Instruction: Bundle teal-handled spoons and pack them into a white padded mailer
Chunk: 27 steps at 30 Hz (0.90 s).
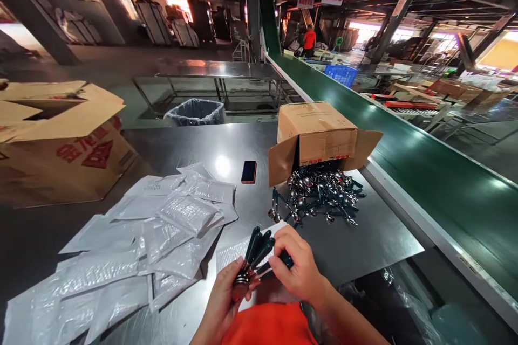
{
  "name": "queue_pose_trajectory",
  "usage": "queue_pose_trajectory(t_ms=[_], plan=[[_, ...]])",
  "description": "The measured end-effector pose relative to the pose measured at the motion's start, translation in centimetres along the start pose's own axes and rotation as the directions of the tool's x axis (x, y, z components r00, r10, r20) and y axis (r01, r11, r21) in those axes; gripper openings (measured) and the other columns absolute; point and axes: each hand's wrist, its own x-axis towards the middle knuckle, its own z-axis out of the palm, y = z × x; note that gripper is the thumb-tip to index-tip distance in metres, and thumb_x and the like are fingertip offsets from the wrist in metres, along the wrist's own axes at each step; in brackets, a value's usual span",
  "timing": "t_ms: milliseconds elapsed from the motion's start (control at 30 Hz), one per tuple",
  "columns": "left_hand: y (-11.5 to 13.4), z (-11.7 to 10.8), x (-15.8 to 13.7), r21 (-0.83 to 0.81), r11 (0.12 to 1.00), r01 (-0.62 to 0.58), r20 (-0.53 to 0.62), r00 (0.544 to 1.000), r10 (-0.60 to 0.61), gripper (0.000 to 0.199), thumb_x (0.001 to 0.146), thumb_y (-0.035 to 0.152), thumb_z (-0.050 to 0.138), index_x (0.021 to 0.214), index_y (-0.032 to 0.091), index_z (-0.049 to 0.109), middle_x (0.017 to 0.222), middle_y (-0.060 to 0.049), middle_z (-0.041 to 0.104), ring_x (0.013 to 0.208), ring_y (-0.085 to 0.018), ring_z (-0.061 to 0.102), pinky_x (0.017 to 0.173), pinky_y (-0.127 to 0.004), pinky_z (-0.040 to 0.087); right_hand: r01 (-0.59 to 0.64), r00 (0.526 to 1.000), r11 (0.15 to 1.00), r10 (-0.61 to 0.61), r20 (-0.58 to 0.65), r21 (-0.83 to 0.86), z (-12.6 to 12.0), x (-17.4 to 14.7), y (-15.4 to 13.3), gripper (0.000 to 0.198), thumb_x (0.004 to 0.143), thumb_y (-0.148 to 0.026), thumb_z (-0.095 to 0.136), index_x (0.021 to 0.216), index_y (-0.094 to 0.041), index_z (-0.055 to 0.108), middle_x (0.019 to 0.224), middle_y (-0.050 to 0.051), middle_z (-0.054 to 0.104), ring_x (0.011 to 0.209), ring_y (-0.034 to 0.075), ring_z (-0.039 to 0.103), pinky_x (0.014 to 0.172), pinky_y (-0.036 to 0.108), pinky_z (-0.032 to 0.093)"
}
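My left hand grips spoon bundle, handles pointing up-away; right hand pinches a handle; bubble bag directly beneath.

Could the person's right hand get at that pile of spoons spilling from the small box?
Probably yes. The right hand lies just short of the spoon pile, with only bare table between, though its fingers now pinch the handles of a bundle held by the left hand.
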Motion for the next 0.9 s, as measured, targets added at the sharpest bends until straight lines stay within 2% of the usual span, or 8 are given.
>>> queue_pose_trajectory(t_ms=[133, 233, 367, 467, 567, 667, 800, 900], plan=[[0.7, 0.4, -0.3, 0.024, 1.0, -0.007, 0.023, 1.0, 0.007, 0.054, 0.045, 0.054, 0.094, 0.065, 0.012, 0.065, 0.055, -0.003, 0.065, 0.043, -0.012, 0.056, 0.036, -0.019, 0.041, -0.103, 0.993, 0.995, 0.104, -0.054, 0.014, 0.2, -0.4, 0.3, 0.03, 0.096, -0.053, 0.054, 0.104, -0.024, 0.051, 0.096, 0.004, 0.061, 0.081, 0.016, 0.06, 0.066, 0.026, 0.049], [0.9, 0.3, -0.3, 0.055, 0.998, 0.006, 0.065, 0.998, -0.009, 0.053, 0.047, 0.054, 0.093, 0.065, 0.012, 0.066, 0.057, -0.004, 0.066, 0.045, -0.012, 0.057, 0.038, -0.02, 0.042, -0.154, 0.988, 0.988, 0.154, -0.012, -0.018, 0.1, -0.3, 0.3, 0.024, 0.097, -0.042, 0.055, 0.111, -0.024, 0.053, 0.099, 0.004, 0.061, 0.081, 0.016, 0.06, 0.066, 0.025, 0.049], [0.7, 0.1, -0.3, 0.063, 0.998, -0.005, 0.07, 0.998, 0.0, 0.052, 0.05, 0.055, 0.092, 0.066, 0.012, 0.067, 0.059, -0.004, 0.067, 0.047, -0.012, 0.057, 0.04, -0.02, 0.042, -0.107, 0.993, 0.993, 0.109, 0.038, -0.047, -0.2, 0.4, 0.2, 0.006, 0.095, -0.024, 0.051, 0.1, -0.023, 0.055, 0.089, 0.002, 0.059, 0.08, 0.015, 0.058, 0.069, 0.025, 0.047], [0.5, 0.1, -0.2, 0.062, 0.998, -0.017, 0.071, 0.997, 0.013, 0.053, 0.05, 0.056, 0.091, 0.065, 0.013, 0.065, 0.06, -0.003, 0.067, 0.047, -0.01, 0.056, 0.04, -0.02, 0.041, -0.108, 0.993, 0.993, 0.11, 0.039, -0.044, -0.1, 0.4, 0.6, 0.007, 0.093, -0.018, 0.046, 0.091, -0.023, 0.05, 0.085, 0.001, 0.056, 0.078, 0.015, 0.057, 0.069, 0.025, 0.047], [0.4, -0.1, 0.2, 0.066, 0.997, -0.035, 0.084, 0.996, 0.03, 0.05, 0.053, 0.053, 0.091, 0.065, 0.014, 0.063, 0.059, -0.001, 0.064, 0.046, -0.009, 0.054, 0.039, -0.019, 0.039, -0.183, 0.983, 0.982, 0.183, 0.013, -0.038, 0.2, -0.1, 1.2, 0.01, 0.093, -0.021, 0.047, 0.102, -0.023, 0.05, 0.09, 0.002, 0.059, 0.08, 0.016, 0.06, 0.07, 0.026, 0.048], [0.3, -0.3, 0.6, 0.111, 0.993, -0.038, 0.103, 0.994, 0.027, 0.048, 0.054, 0.051, 0.092, 0.066, 0.015, 0.063, 0.056, 0.0, 0.063, 0.044, -0.009, 0.052, 0.038, -0.019, 0.037, -0.256, 0.966, 0.966, 0.257, 0.032, -0.035, 0.4, -0.2, 1.7, 0.029, 0.093, -0.034, 0.056, 0.119, -0.022, 0.051, 0.101, 0.005, 0.063, 0.088, 0.018, 0.063, 0.076, 0.028, 0.05], [-0.1, -0.2, 0.9, 0.134, 0.991, -0.007, 0.078, 0.997, -0.003, 0.049, 0.053, 0.053, 0.091, 0.065, 0.015, 0.062, 0.055, -0.001, 0.063, 0.044, -0.009, 0.052, 0.037, -0.018, 0.035, -0.276, 0.959, 0.959, 0.28, 0.046, -0.065, 0.5, 0.1, 2.0, 0.009, 0.094, -0.029, 0.052, 0.091, -0.022, 0.056, 0.083, 0.001, 0.061, 0.076, 0.016, 0.059, 0.069, 0.026, 0.045], [-0.8, -0.1, 1.3, 0.137, 0.977, 0.16, 0.04, 0.985, -0.167, 0.056, 0.047, 0.058, 0.091, 0.065, 0.013, 0.063, 0.055, -0.003, 0.064, 0.041, -0.012, 0.054, 0.033, -0.019, 0.032, -0.25, 0.966, 0.965, 0.254, 0.048, -0.085, 0.9, -0.1, 2.0, 0.009, 0.09, -0.022, 0.048, 0.083, -0.022, 0.053, 0.077, 0.0, 0.058, 0.069, 0.015, 0.056, 0.063, 0.026, 0.042]])
